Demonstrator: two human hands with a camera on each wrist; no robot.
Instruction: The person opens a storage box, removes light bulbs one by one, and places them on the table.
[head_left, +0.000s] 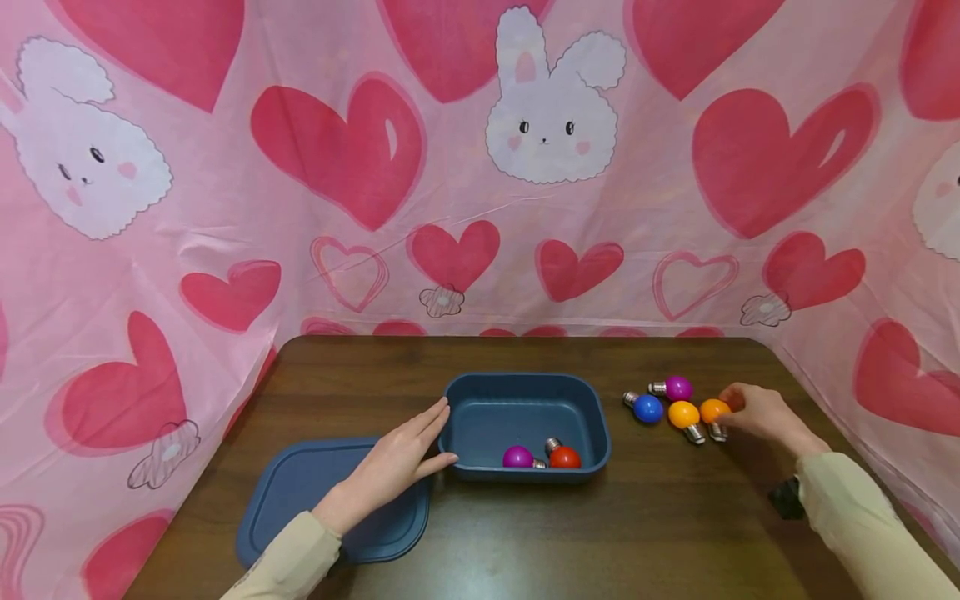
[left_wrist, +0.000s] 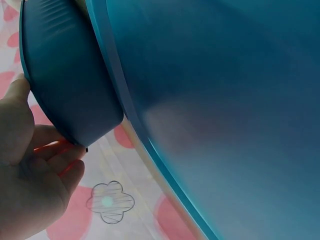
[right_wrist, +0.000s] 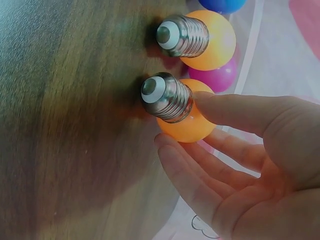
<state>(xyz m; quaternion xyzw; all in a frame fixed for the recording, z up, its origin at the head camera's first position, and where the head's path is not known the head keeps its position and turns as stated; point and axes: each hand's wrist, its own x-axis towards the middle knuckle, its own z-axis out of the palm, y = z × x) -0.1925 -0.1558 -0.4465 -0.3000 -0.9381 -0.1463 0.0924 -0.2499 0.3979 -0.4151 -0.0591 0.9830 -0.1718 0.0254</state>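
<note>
At the table's right, my right hand (head_left: 765, 412) has its thumb and fingers about an orange light bulb (right_wrist: 186, 127); the thumb lies on the globe near the metal screw base. Close by it lie a second orange bulb (head_left: 683, 414), a blue bulb (head_left: 648, 409) and a purple bulb (head_left: 678, 387). My left hand (head_left: 390, 467) touches the left rim of a dark blue plastic container (head_left: 525, 425), fingers mostly straight. Inside that container, near its front wall, are another purple bulb (head_left: 517, 457) and a red bulb (head_left: 566, 457).
A flat blue lid (head_left: 300, 492) lies on the brown wooden table (head_left: 555, 542), left of the container and partly under my left forearm. Pink cloth (head_left: 480, 275) printed with hearts and rabbits surrounds the table at the back and sides.
</note>
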